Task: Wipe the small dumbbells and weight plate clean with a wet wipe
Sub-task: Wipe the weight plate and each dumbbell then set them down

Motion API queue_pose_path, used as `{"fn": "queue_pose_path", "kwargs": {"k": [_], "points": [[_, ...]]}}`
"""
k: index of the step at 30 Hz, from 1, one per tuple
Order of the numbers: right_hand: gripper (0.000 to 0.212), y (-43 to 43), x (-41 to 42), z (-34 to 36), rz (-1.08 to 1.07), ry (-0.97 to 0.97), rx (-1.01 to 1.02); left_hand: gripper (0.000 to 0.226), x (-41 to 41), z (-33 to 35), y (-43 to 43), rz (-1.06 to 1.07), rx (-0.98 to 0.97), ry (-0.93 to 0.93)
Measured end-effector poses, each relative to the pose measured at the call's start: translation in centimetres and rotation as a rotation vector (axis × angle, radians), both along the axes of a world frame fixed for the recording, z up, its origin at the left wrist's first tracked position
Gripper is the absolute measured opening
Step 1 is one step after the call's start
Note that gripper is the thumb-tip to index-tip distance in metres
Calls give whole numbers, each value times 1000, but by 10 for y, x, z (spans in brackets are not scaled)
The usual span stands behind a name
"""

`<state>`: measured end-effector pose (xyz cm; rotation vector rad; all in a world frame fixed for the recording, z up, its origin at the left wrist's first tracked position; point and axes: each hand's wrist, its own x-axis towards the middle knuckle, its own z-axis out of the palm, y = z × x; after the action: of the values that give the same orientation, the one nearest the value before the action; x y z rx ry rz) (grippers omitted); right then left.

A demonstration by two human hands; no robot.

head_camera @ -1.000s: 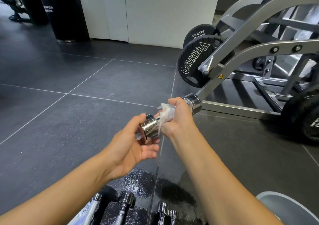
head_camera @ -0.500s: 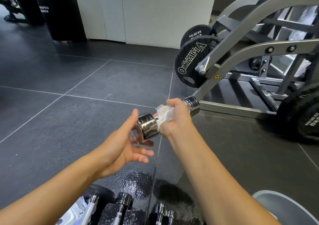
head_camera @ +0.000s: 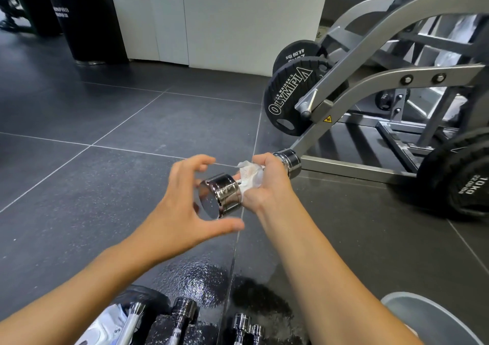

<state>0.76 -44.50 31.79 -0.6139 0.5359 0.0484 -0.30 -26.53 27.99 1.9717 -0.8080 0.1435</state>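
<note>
over the floor (head_camera: 105, 186), r fingers (head_camera: 267, 162) grasp wipe (head_camera: 250, 177) round bar of shiny chrome dumbbell (head_camera: 225, 194); l fingers (head_camera: 197, 161) released.

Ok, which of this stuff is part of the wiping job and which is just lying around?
Job: dumbbell in hand; wipe, gripped by the right hand; left hand by the dumbbell's end; floor dumbbells; dark plate beside them; pack, probably wipes.
Lying about: machine frame; Olympia plates; 10 kg plate; black bin.
</note>
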Motion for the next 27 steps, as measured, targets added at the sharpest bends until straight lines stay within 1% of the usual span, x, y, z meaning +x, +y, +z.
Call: {"fn": "queue_pose_path", "kwargs": {"k": [2,3,4,5,6,7,8,9,10,11,13,14,15,16,17,18,19,21,22,23,24,25,26,27], "points": [[18,2,0,0,-9,15,-12,97,-10,8,-12,16,-298,697],[18,3,-1,0,-11,23,-19,92,-13,10,-16,1,-371,969],[19,4,-1,1,-12,29,-22,82,-16,12,-19,-53,-417,1143],[20,5,-1,1,-14,32,-27,70,-18,12,-21,-108,-475,1235],[21,5,0,2,-19,34,-28,59,-20,12,-24,-142,-557,1275],[22,5,0,2,-26,38,-29,51,-19,10,-26,-134,-627,1267],[23,6,-1,3,-30,40,-26,48,-19,7,-28,-118,-668,1222],[24,6,-1,3,-26,38,-26,50,-17,4,-27,-96,-671,1124],[24,6,-2,4,-20,31,-23,54,-15,1,-25,-70,-609,955],[24,6,-2,5,-16,25,-21,62,-13,-1,-21,-42,-463,720],[24,5,-3,7,-11,23,-3,65,-5,-8,-7,3,-15,76],[24,5,-4,8,-12,18,16,71,-1,-9,-1,-6,144,-196],[23,5,-4,8,-14,10,38,80,5,-12,3,-18,230,-370],[22,6,-4,7,-17,-1,50,90,7,-12,6,-24,256,-433],[19,6,-3,5,-20,-11,50,98,9,-12,6,-20,230,-385],[16,7,-2,4,-23,-19,45,102,6,-9,5,1,156,-229],[14,8,-1,2,-30,-28,45,103,0,-3,1,12,54,21],[15,10,0,2,-49,-46,62,105,-12,8,-9,-28,-281,655],[16,11,-1,3,-53,-54,74,102,-14,9,-12,-70,-418,906],[18,12,-1,6,-54,-61,88,90,-16,12,-13,-126,-502,1056],[18,13,-2,7,-56,-68,99,71,-18,18,-13,-178,-541,1124],[18,14,-2,9,-57,-78,112,51,-19,22,-14,-221,-571,1151],[19,14,-3,10,-57,-88,122,40,-18,24,-13,-232,-596,1152],[19,15,-4,12,-52,-97,135,39,-19,25,-15,-220,-615,1141]]}}
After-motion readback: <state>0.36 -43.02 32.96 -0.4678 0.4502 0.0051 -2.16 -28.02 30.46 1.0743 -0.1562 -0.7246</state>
